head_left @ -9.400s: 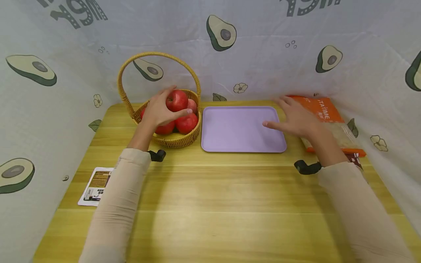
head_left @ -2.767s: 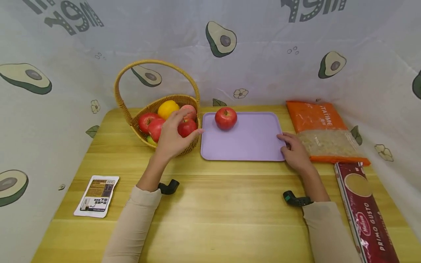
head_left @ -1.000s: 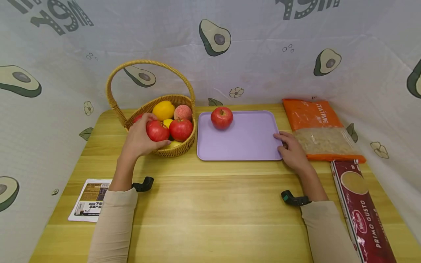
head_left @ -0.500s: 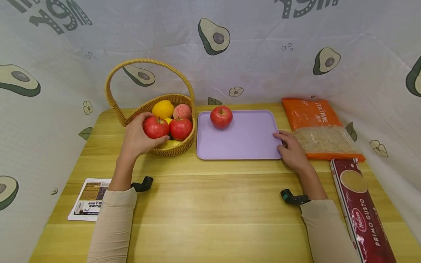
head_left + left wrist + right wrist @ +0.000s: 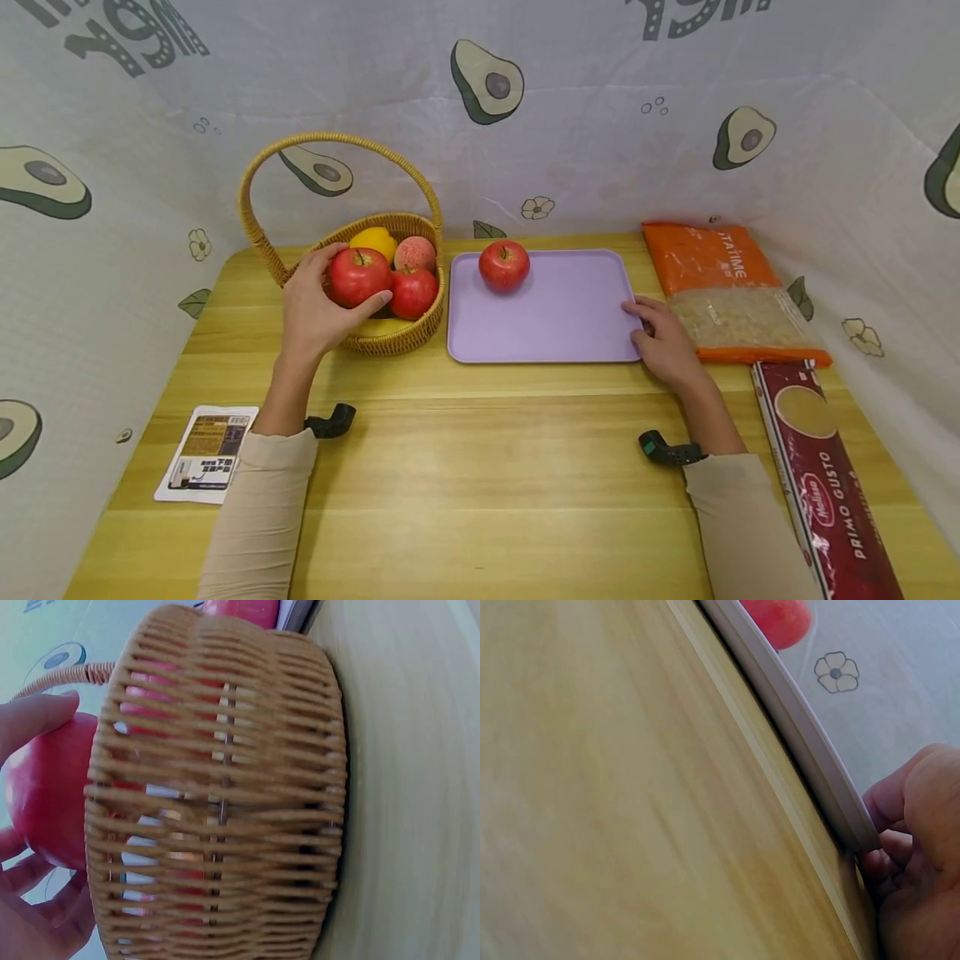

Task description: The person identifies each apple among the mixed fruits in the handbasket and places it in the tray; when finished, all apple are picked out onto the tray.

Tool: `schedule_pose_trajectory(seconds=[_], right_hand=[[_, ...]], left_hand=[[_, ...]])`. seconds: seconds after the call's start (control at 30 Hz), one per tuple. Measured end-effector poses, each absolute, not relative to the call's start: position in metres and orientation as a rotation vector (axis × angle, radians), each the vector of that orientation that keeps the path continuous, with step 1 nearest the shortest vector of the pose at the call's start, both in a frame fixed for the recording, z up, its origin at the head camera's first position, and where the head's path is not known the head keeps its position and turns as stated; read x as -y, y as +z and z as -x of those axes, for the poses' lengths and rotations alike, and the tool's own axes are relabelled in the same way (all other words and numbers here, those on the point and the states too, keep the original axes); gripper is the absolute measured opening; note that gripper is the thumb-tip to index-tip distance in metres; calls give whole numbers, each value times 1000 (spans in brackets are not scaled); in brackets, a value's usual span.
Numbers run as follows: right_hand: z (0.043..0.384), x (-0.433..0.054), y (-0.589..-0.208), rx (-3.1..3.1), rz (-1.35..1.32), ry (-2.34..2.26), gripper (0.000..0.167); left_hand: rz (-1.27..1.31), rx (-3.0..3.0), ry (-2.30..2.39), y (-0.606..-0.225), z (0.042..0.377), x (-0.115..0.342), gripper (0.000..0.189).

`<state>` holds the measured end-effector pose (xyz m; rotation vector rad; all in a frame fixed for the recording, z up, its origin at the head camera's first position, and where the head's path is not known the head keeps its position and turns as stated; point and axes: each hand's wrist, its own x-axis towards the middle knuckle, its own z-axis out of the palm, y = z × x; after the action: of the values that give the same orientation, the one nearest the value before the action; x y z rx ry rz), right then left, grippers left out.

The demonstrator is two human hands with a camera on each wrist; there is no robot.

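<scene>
Head view: hands clamped on apple (left), tray (right); basket holds fruit, tray second apple.

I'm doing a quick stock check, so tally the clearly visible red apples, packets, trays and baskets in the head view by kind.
Red apples: 3
Packets: 3
Tray: 1
Basket: 1
Total: 8, not counting any apples hidden in the basket.
</scene>
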<state>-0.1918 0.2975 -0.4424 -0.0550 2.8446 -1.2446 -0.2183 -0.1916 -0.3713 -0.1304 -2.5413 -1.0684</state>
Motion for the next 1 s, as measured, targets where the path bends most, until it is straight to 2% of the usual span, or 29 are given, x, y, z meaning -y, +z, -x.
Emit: schedule_pose_trajectory(seconds=[0.4, 0.6, 1.0], right_hand=[[191, -298, -445, -2857, 60, -1244, 49], [192, -298, -444, -2850, 48, -1248, 49], [192, -298, -444, -2836, 28, -1225, 49]], left_hand=[[200, 2448, -1302, -366, 213, 167, 82], [322, 2428, -1402, -364, 213, 144, 77], [501, 2423, -1463, -369, 222, 90, 79]])
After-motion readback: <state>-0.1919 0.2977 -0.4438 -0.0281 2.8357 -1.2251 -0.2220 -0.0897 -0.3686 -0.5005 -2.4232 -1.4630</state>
